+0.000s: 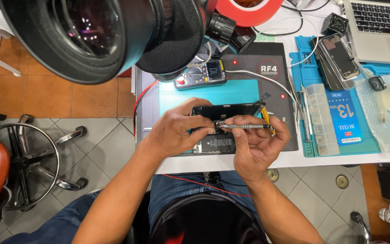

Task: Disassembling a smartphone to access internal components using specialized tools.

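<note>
Glossy black glass phone screen [226,110], brushed metal screwdriver [244,127], matt teal rubbery mat [177,92], smooth white tabletop [195,163]

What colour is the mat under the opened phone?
Teal mat, lying on a larger black mat; the opened phone sits at its near edge. Clear in the head view.

Opened phone [217,135] lies on mat [231,92]; multimeter [200,74] behind; laptop [380,27] far right.

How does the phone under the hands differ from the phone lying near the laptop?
The opened phone lies at the table's near edge, its insides showing and its screen lifted; the phone near the laptop lies closed on the blue mat. The left hand and right hand work on the opened phone with a screwdriver; nobody touches the other. Both are dark phones.
</note>
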